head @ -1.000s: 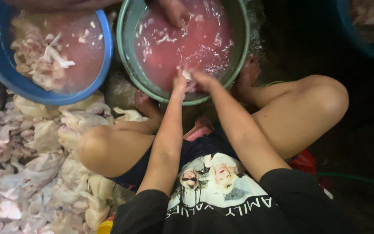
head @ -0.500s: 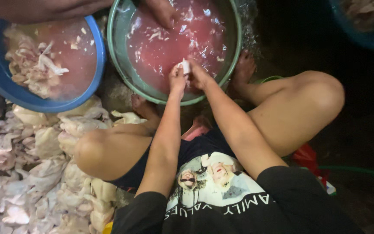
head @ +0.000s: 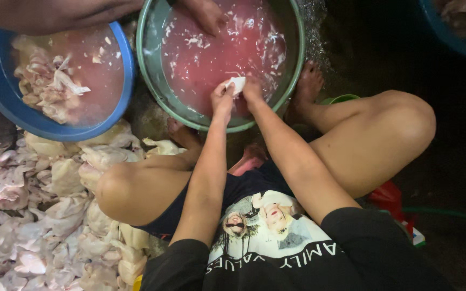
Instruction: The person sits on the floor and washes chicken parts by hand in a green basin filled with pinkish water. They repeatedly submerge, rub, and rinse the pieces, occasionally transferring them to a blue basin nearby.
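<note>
A green basin (head: 156,81) of pink water with pale scraps floating in it stands on the floor in front of me. My left hand (head: 222,98) and my right hand (head: 253,90) meet over its near side and pinch a small white piece of meat (head: 237,84) between them, just above the water. Another person's hand (head: 206,13) dips into the far side of the same basin.
A blue basin (head: 125,91) at the left holds pink water and pale raw meat pieces. A heap of raw chicken pieces (head: 44,215) covers the floor at the lower left. Another blue basin (head: 459,37) sits at the top right. My bent knees flank the green basin.
Both hands have moved from the basin's near rim further in over the water, still together on the white piece. The view has shifted slightly.
</note>
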{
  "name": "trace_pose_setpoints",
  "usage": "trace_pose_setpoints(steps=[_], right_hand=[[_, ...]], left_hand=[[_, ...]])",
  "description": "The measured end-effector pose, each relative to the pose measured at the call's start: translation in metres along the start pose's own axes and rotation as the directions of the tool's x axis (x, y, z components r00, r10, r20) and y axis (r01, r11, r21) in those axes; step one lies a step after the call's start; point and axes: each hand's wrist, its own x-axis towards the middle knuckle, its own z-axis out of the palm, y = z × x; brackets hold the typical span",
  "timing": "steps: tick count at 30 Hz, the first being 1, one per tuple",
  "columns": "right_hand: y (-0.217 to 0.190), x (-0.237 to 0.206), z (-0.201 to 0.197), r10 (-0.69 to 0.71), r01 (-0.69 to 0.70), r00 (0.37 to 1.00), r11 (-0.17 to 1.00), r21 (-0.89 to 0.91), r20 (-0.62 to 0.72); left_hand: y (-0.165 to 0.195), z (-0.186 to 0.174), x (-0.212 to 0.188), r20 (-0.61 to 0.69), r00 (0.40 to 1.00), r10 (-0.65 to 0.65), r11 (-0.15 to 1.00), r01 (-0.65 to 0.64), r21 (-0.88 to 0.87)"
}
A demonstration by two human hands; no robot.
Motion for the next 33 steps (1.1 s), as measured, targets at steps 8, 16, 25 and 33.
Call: trace_pose_setpoints(steps=[8,16,25,33], right_hand=[[-0.007,-0.007,0.008,-0.023,0.055,0.868,0.997,-0.05,0.496],[-0.027,-0.006,-0.015,-0.377,0.308,0.926,0.767,-0.562,-0.008],[-0.034,-0.018,-0.02,-0.506,0.555,0.825,0.81,-0.19,0.251],[-0.038,-0.048,-0.014,-0.514,0.596,0.803,0.693,-0.406,0.302]], left_hand=[[0.004,-0.008,0.009,-0.33,0.943,-0.035,0.999,0.04,0.007],[0.003,0.03,-0.004,-0.187,0.98,0.068,0.994,-0.051,0.096],[0.011,0.035,-0.014,-0.101,0.964,-0.244,0.968,0.249,0.034],[0.012,0.025,0.012,-0.296,0.932,-0.211,0.964,0.249,0.098]])
